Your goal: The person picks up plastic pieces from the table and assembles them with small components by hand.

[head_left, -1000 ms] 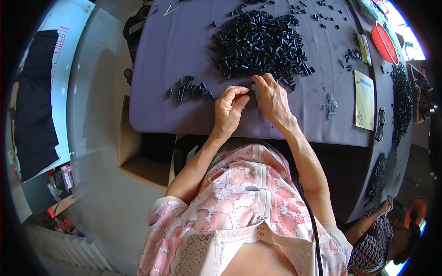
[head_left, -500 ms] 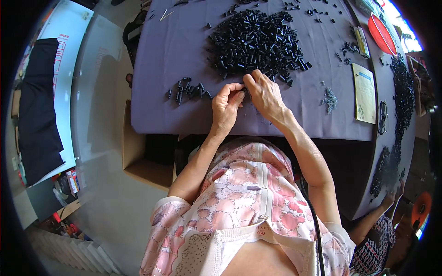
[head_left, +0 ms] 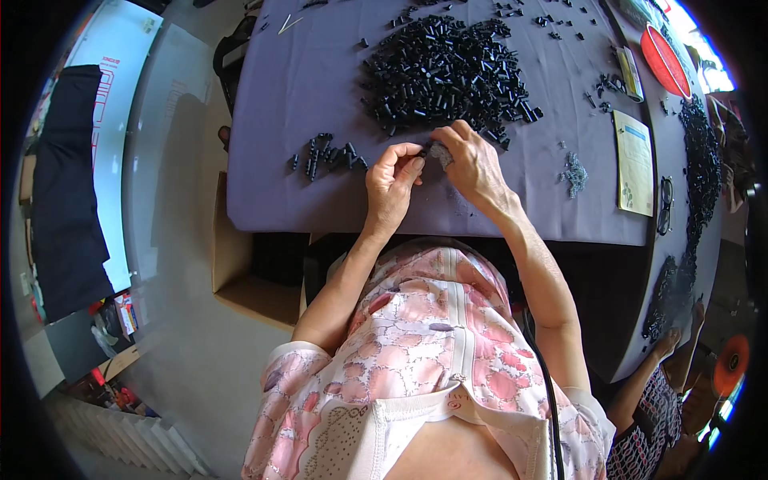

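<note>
Both forearms come up from the bottom and the hands almost meet just over the near side of the table (head_left: 272,204), right below the big pile (head_left: 444,72). Left hand (head_left: 390,188) has its thumb and index fingertip pinched together on a little black piece (head_left: 424,151), mostly hidden by the fingers, so can't make out its full shape. Right hand (head_left: 478,170) is back-up with bent fingers, curled around a greyish clump (head_left: 440,155) of tiny see-through bits, kinda grainy looking, right beside that black piece. The pile itself is loads of short, shiny black tubes all jumbled together, and a few more tubes (head_left: 324,156) lie left of the left hand.
</note>
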### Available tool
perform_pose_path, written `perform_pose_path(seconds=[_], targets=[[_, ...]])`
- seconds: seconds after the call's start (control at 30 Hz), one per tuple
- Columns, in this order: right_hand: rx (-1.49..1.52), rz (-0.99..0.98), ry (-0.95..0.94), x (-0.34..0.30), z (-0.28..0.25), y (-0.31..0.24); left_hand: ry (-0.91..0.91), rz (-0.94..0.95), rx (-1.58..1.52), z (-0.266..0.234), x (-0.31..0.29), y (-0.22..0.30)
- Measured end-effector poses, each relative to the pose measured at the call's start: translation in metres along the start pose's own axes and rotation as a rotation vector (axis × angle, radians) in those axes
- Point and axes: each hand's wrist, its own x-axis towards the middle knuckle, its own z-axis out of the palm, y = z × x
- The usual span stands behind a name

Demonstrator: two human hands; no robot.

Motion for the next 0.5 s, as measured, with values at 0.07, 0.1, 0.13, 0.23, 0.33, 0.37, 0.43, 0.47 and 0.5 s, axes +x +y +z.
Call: perform_pose_path(seconds=[0.07, 0.1, 0.13, 0.23, 0.33, 0.37, 0.43, 0.47, 0.5], targets=[[-0.057, -0.119, 0.035, 0.003, 0.006, 0.0, -0.005, 0.008, -0.002, 0.001, 0.0, -0.001], [-0.095, -0.173, 0.008, 0.004, 0.008, 0.002, -0.007, 0.017, -0.006, 0.001, 0.0, -0.002], [-0.094, -0.175, 0.007, 0.004, 0.009, 0.002, -0.005, 0.018, -0.006, 0.001, 0.0, -0.002], [-0.153, -0.165, -0.021, 0.004, 0.01, 0.002, 0.002, 0.018, -0.021, 0.001, -0.001, -0.002], [-0.021, -0.07, -0.034, -0.002, 0.005, 0.004, -0.001, 0.012, -0.009, 0.0, 0.0, -0.002], [0.125, -0.036, -0.014, -0.005, 0.002, 0.006, -0.014, 0.011, -0.016, -0.001, 0.0, -0.002], [0.447, 0.119, 0.052, -0.013, -0.002, 0.001, -0.03, 0.007, -0.022, -0.001, 0.001, 0.0], [0.448, 0.122, 0.054, -0.016, -0.002, 0.001, -0.031, -0.002, -0.017, -0.001, 0.001, 0.001], [0.576, 0.187, 0.037, -0.019, -0.002, 0.001, -0.032, -0.011, -0.013, -0.001, 0.002, 0.002]])
